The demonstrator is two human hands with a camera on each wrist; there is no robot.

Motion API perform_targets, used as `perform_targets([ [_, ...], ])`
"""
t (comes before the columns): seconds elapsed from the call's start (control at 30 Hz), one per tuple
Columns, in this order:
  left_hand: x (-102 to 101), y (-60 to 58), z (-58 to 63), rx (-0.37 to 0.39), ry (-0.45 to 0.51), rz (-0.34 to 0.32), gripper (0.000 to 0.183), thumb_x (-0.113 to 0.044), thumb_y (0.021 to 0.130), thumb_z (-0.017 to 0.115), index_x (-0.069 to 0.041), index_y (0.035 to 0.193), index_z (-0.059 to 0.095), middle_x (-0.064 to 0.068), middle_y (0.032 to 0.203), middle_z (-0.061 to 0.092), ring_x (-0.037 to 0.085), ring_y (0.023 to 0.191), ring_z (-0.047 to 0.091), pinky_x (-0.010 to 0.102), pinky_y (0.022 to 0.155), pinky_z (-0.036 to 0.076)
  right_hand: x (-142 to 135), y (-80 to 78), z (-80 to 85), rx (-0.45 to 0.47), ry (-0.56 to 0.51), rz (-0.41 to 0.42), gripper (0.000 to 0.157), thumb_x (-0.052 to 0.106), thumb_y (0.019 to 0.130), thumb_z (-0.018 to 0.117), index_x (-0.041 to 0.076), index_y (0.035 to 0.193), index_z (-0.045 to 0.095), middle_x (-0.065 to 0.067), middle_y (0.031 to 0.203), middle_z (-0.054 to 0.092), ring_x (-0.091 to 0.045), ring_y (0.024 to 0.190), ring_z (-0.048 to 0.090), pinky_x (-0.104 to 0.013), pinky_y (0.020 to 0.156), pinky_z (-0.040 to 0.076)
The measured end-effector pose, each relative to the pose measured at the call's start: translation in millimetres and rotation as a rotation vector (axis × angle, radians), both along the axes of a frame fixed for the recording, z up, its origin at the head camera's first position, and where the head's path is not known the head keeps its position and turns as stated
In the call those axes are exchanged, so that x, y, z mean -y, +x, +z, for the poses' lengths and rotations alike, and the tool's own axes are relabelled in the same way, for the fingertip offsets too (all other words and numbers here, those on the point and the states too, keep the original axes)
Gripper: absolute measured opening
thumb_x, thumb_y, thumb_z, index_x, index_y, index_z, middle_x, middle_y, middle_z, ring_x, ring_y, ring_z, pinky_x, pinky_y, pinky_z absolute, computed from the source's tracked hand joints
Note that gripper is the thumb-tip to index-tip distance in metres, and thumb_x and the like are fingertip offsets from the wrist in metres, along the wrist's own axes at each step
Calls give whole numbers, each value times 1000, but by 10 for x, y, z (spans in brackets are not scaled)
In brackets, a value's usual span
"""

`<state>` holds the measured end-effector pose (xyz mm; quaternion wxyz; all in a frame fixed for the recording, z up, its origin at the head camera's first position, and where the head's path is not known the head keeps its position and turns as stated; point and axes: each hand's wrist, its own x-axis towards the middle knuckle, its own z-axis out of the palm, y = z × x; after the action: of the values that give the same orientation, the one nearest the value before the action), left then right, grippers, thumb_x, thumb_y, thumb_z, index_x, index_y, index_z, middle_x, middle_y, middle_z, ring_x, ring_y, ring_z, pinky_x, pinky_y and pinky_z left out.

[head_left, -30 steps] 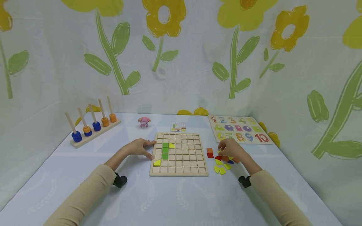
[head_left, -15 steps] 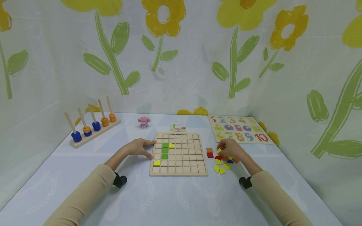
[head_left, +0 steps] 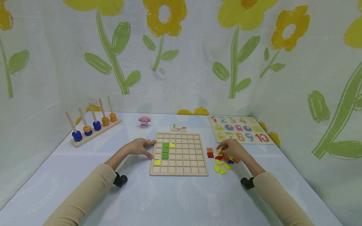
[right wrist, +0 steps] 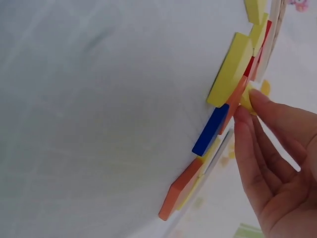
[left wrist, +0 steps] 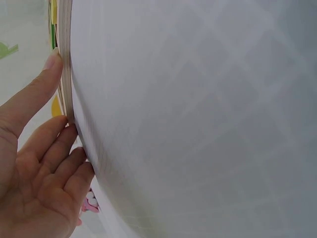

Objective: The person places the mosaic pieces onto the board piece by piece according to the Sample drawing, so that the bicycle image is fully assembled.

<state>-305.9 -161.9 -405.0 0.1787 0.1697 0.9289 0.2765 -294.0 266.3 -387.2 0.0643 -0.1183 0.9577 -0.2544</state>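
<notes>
My left hand (head_left: 138,147) touches the left edge of the wooden grid board (head_left: 183,172), thumb and fingers spread apart along its side. In the left wrist view, the thumb and fingertips (left wrist: 49,64) rest against the board's edge. On the grid lie several green squares (head_left: 165,150) and two yellow quarter-circle tiles (head_left: 157,162). Right of the board, my right hand (head_left: 233,148) pinches a yellow quarter-circle tile (right wrist: 247,97) between thumb and fingers, just over the loose pile. Around it lie yellow quarter-circles (head_left: 222,170), a blue piece (right wrist: 211,130), red pieces (head_left: 210,155) and orange pieces (right wrist: 181,188).
A pattern card (head_left: 178,126) lies behind the board, with a pink figurine (head_left: 144,121) to its left. At the far left stands a peg stacker (head_left: 94,131) with blue and orange rings. A number puzzle board (head_left: 238,129) sits at the back right, beyond the right hand.
The right hand has drawn slightly up and left, and the yellow tile in its fingers shows more clearly. The left hand stays at the board's edge.
</notes>
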Motion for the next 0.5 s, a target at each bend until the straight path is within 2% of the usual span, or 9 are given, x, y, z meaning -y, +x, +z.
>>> perform_targets([
  [0.3,6,0,4,-1,3,-9,83,-35,76,82,-11,146,42,28,147,34,42,138,30,59,108,26,19,15,61,-92,-21,59,17,3,87,68,5,103,74,-3,87,70,-16,75,62,-33,71,55],
  [0.5,4,-1,2,3,1,-5,83,-35,76,82,-12,146,42,28,148,34,42,138,29,59,108,26,123,78,101,-126,-86,84,15,5,86,70,2,101,71,-4,86,70,-20,74,66,-32,69,56],
])
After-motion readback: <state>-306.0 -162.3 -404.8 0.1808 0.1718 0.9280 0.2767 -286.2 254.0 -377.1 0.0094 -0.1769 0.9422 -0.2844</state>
